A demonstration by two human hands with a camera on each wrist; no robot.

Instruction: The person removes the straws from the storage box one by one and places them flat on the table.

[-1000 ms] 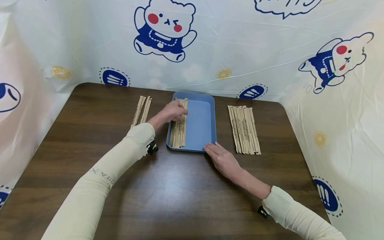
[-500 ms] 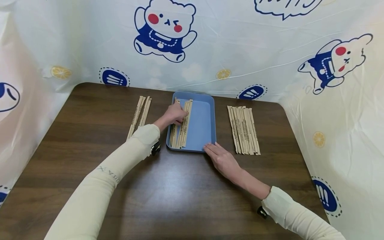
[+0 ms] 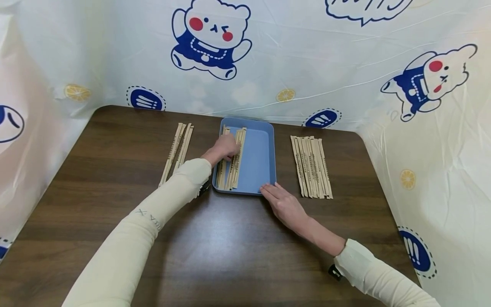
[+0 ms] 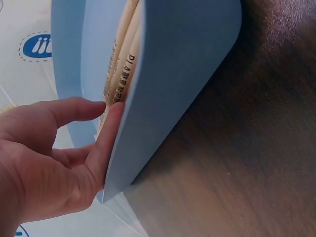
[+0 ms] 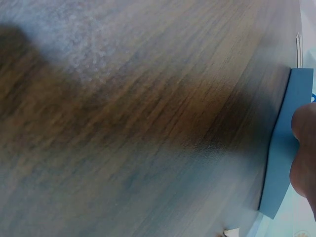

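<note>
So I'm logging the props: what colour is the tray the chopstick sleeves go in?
The tray is plain light blue, clearest in the head view.

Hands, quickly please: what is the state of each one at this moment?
Left hand: open, fingers resting on the paper-wrapped chopsticks inside the shallow blue plastic tray.
Right hand: open, straight fingers touching the tray's near edge, holding nothing.

A dark wooden table (image 3: 230,256) stood enclosed by a white plastic backdrop (image 3: 307,76) printed with blue-and-white cartoon bears, lemon slices and blue exclamation badges. A small bundle of paper-wrapped chopsticks (image 3: 177,149) lay left of centre; a wider row of wrapped chopsticks (image 3: 311,166) lay on the right.
</note>
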